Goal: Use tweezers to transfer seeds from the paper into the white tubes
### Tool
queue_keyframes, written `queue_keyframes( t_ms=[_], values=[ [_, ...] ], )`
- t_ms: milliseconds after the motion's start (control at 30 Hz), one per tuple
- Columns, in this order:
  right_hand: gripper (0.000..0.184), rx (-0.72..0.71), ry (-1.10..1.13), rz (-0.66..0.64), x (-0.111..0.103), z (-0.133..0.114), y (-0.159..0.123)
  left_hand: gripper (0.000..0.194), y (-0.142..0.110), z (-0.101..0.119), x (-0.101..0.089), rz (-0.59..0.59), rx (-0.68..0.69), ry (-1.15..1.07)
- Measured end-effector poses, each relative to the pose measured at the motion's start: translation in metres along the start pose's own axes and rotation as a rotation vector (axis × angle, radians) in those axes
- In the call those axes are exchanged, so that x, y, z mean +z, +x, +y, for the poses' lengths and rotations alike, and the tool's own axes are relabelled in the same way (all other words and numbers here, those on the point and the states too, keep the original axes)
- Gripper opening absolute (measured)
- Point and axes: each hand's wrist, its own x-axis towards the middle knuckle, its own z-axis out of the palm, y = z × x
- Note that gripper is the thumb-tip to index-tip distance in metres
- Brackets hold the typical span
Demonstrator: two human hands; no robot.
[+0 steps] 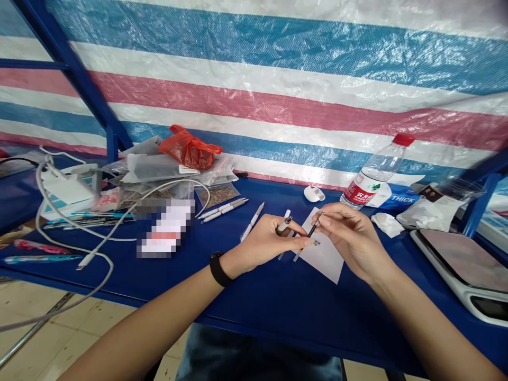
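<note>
My left hand (262, 241), with a black band on the wrist, is closed around a grey pen barrel (284, 226) whose end pokes up between thumb and fingers. My right hand (353, 238) pinches a thin dark pen piece (314, 228), tilted, close to my left fingertips. A small shiny part shows at the left thumb tip, too small to name. Below both hands lies a sheet of white paper (327, 264). Slim pen parts (297, 254) rest beside its left edge, partly hidden by my left hand. A white pen (253, 221) lies left of my left hand.
More white pens (224, 209) lie near plastic bags and a red bag (188, 148). White cables (113, 233) loop across the left. Behind stand a white earbud case (314, 194) and a water bottle (373, 174); crumpled tissue (387, 224) and a scale (464, 264) are right.
</note>
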Motion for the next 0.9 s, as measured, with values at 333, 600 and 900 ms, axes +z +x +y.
queue_keyframes(
  t_ms=[333,600,900],
  values=[
    [0.021,-0.038,-0.136,-0.043,-0.001,0.006,-0.002,0.028,0.001,-0.003,0.000,0.025,0.005,-0.030],
    [0.023,-0.087,-0.249,-0.013,-0.006,0.011,0.000,0.032,-0.001,0.011,-0.005,0.065,-0.044,-0.046],
    [0.029,-0.053,-0.299,-0.182,0.017,0.017,-0.013,0.050,0.001,0.012,-0.012,0.219,0.113,-0.094]
  ],
)
